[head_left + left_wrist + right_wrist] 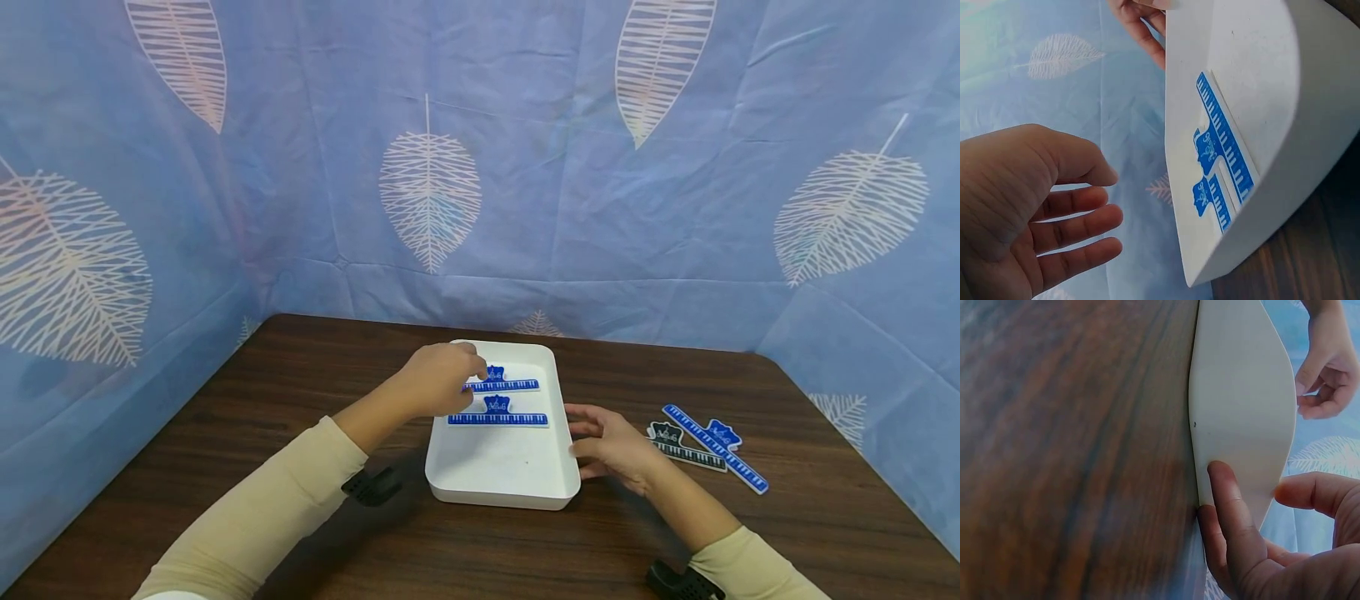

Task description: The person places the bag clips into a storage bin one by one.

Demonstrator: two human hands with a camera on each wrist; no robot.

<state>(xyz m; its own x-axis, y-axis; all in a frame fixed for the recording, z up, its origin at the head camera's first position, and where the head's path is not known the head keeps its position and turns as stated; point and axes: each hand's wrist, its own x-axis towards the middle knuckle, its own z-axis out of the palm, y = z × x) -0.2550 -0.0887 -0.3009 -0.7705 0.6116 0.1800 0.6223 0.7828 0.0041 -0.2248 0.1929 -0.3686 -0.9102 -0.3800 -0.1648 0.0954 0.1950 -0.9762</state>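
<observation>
A white rectangular tray (495, 471) stands on the table, with two blue sheet-music clips in it, the far clip (513, 386) and the near clip (498, 420), lying parallel. Each has a piano-key strip and a crest-shaped tab. My left hand (441, 379) hovers over the tray's left side near their left ends; in the left wrist view its loosely bent fingers hold nothing. Against the tray's right outer wall rest the extended fingers of my right hand (611, 446). The right wrist view shows those fingertips (1221, 472) touching the wall, one digit at the rim.
Right of my right hand, another blue clip (750, 475) lies crossed over a black clip (701, 457) on the dark wooden table (322, 358). Blue cloth (525, 208) with white leaf prints hangs behind the table and at both sides.
</observation>
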